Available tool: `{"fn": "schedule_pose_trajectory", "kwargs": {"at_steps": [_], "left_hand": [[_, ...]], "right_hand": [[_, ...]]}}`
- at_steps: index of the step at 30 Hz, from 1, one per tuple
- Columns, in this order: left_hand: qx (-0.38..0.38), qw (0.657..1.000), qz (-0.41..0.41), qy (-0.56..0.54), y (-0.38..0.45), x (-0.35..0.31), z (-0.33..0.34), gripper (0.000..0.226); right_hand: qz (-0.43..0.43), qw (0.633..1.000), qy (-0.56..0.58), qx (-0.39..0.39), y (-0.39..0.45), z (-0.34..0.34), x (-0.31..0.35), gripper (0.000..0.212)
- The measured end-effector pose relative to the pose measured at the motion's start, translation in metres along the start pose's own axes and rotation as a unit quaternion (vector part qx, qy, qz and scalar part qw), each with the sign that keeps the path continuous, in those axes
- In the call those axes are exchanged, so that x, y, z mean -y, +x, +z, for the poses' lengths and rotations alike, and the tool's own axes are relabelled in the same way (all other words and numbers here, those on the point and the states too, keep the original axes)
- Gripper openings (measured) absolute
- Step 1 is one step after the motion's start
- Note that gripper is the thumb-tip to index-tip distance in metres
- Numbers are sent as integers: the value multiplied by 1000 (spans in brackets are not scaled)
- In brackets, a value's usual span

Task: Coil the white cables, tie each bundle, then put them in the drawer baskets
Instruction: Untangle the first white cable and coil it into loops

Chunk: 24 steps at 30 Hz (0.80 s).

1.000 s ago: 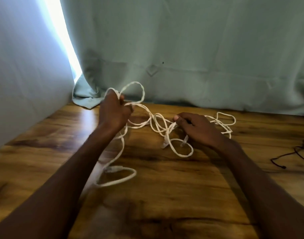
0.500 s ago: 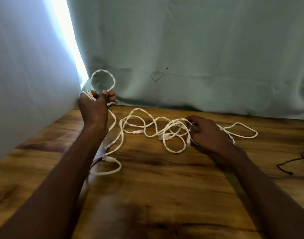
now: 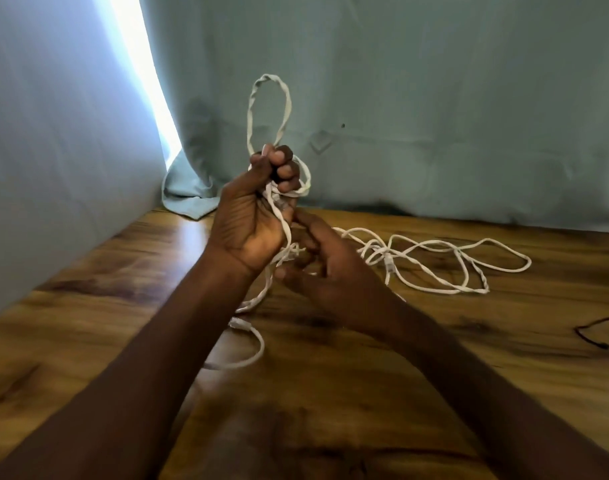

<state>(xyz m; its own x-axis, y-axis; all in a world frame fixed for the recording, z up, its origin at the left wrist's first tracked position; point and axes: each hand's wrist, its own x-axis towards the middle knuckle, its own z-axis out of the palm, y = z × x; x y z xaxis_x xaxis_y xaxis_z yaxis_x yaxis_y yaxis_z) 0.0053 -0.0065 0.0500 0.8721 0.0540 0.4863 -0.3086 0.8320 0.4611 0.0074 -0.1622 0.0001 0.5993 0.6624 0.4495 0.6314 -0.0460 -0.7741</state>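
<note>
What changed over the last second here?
The left hand rose and swung toward centre, keeping its grip on the white cable. The right hand came in beneath it, fingering the strands. Loose loops stay on the table; the dark cord is unmoved.

1. You have a wooden table (image 3: 365, 393) in front of you, with dark grain streaks and a glossy sheen near its left edge.
2. Along the table's far edge hangs a pale green curtain (image 3: 434, 116); its hem bunches onto the far left corner.
3. A bright strip of light (image 3: 140, 71) shows at your upper left.
4. A thin dark cord (image 3: 594, 336) lies at the right edge.
</note>
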Motion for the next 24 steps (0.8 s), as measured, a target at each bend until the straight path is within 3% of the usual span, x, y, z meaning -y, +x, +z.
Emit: {"fn": "schedule_pose_trajectory", "kwargs": {"at_steps": [2,5,7,9,12,15,20,24], "left_hand": [[5,1000,-7,-22,-1,3,2,24],[-10,999,-6,-42,1,1,-1,28],[-17,998,5,-64,5,-7,-10,27],[-18,996,26,-89,8,-23,-22,36],[-138,987,77,-40,10,-51,-45,44],[-263,959,100,38,9,-55,-59,28],[-344,917,136,147,7,-55,-69,33],[-419,853,181,254,3,-67,-82,30]], "right_hand": [[81,984,139,82,-1,10,5,60],[152,958,174,169,-4,9,9,36],[145,972,129,135,-4,2,5,23],[119,990,75,30,0,-12,1,16],[108,964,227,-82,7,-46,3,9],[86,936,337,-46,3,-71,5,23],[99,942,316,-59,-2,-93,-6,28],[78,926,362,-79,-2,-104,-13,36]]}}
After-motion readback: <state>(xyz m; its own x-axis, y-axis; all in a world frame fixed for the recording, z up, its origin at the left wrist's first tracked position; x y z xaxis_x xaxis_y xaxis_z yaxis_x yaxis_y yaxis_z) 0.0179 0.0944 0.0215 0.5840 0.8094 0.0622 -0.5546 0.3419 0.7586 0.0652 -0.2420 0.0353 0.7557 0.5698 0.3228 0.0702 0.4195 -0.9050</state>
